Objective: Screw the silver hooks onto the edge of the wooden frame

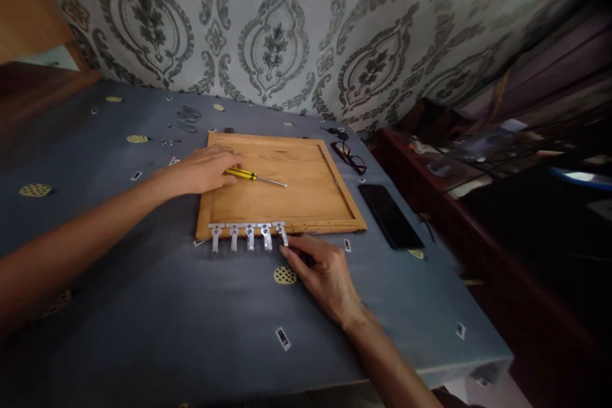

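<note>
A framed wooden panel lies flat on the cloth. Over its left part is my left hand, closed on the yellow and black handle of a screwdriver, whose shaft points right across the wood. Several silver metal hinges sit in a row along the panel's near edge, arms hanging toward me. At the rightmost hinge, which stands slightly tilted, the thumb and fingers of my right hand pinch the lower end. Small holes mark the bare frame edge to the right of it.
Left of the panel lie small screws and dark metal loops. To its right are eyeglasses, a black phone and a small dark object. A cluttered dark red table adjoins on the right; a patterned curtain hangs behind.
</note>
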Demonstrator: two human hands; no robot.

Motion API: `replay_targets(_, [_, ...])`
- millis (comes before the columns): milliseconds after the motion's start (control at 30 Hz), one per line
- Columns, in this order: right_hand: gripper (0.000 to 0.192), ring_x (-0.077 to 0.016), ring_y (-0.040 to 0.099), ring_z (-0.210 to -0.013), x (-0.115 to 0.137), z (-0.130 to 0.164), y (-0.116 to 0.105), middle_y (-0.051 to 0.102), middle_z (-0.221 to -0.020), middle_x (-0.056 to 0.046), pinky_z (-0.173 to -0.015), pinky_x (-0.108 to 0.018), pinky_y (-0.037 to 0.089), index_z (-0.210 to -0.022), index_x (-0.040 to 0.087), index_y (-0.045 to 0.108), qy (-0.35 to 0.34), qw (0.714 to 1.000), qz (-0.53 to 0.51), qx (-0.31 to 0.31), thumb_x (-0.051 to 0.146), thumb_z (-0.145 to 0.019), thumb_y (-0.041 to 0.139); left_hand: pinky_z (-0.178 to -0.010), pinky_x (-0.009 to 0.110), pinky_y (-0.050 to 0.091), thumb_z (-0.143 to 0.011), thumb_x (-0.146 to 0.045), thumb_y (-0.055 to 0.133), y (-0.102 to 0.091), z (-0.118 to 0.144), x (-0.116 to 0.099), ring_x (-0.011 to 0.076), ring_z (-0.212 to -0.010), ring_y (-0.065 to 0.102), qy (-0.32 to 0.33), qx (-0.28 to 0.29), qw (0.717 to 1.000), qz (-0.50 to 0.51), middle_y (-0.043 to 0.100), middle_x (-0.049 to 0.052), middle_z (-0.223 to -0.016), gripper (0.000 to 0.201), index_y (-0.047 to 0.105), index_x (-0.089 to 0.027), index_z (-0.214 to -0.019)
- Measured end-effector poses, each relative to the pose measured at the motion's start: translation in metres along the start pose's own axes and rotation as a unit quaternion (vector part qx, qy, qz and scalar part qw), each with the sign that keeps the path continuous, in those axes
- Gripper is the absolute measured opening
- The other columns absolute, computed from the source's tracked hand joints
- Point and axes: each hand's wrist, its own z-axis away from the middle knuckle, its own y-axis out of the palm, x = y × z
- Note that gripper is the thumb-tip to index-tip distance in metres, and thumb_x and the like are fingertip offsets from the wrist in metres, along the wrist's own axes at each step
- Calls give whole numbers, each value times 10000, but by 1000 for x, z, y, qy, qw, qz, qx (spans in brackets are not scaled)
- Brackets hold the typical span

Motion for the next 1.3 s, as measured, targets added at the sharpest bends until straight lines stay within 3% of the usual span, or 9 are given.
replay_targets(167, [221,-155,652,-647,0,1,0,738,-737,-36,-631,-281,492,-950,193,799,7,1000,6,2,320,-943,618,-917,339,429,-906,-295,501,10,-8,4,256,-1094,581,-16,6,1000,-12,661,113,-1182,304,649,-184,-1147])
replay_targets(300, [202,-158,656,-652,0,0,1,738,-736,-38,-638,-289,501,-938,192,793,7,1000,7,0,307,-941,627,-785,284,380,-926,-361,511,-11,-6,-2,162,-866,535,-15,-1,1000,11,672,82,-1046,300,654,-149,-1083])
replay_targets(467, [202,-154,665,-651,1,1,0,743,-743,-35,-635,-286,512,-940,201,798,15,1000,5,-3,318,-943,633,-717,251,350,-916,-387,571,-45,16,-38,78,-755,479,16,-164,972,165,661,15,-864,339,708,-130,-1089])
replay_targets(633, [197,-156,680,-655,2,1,0,754,-750,-36,-643,-282,525,-945,188,806,20,1000,5,-1,310,-943,652,-729,186,454,-913,-360,632,-49,37,-79,86,-889,643,94,-276,923,252,714,-62,-949,239,756,-192,-1030])
replay_targets(733, [194,-163,703,-688,2,1,0,769,-788,-50,-651,-285,532,-963,172,804,24,1000,7,-1,297,-944,657,-713,185,437,-916,-371,586,-51,46,-88,79,-815,681,107,-283,921,245,708,-95,-862,256,767,-235,-1036])
replay_targets(767, [193,-164,704,-692,2,2,0,766,-787,-49,-651,-287,533,-963,171,803,25,1000,9,0,294,-943,656,-690,188,433,-895,-390,574,-53,48,-88,76,-749,683,145,-274,920,242,704,-94,-809,280,770,-222,-1004])
replay_targets(933, [176,-155,674,-660,1,4,-2,738,-752,-30,-631,-293,534,-945,205,800,31,999,21,9,300,-945,652,-705,250,477,-881,-556,263,-67,55,-85,115,-787,713,168,-201,949,176,720,-86,-799,595,746,-232,-1007])
replay_targets(1100, [152,-154,683,-668,-1,4,-1,738,-748,-26,-634,-294,538,-938,210,797,24,1000,17,-3,292,-940,669,-655,333,406,-890,-499,158,-49,39,-96,180,-840,703,149,-254,954,44,634,-40,-800,586,673,-258,-1030])
replay_targets(1300, [178,-163,693,-671,1,3,-1,756,-766,-34,-635,-307,547,-932,221,803,36,999,25,2,329,-938,661,-702,319,440,-898,-335,62,-29,25,-96,146,-776,651,179,-222,958,-1,533,-28,-813,526,565,-266,-1035])
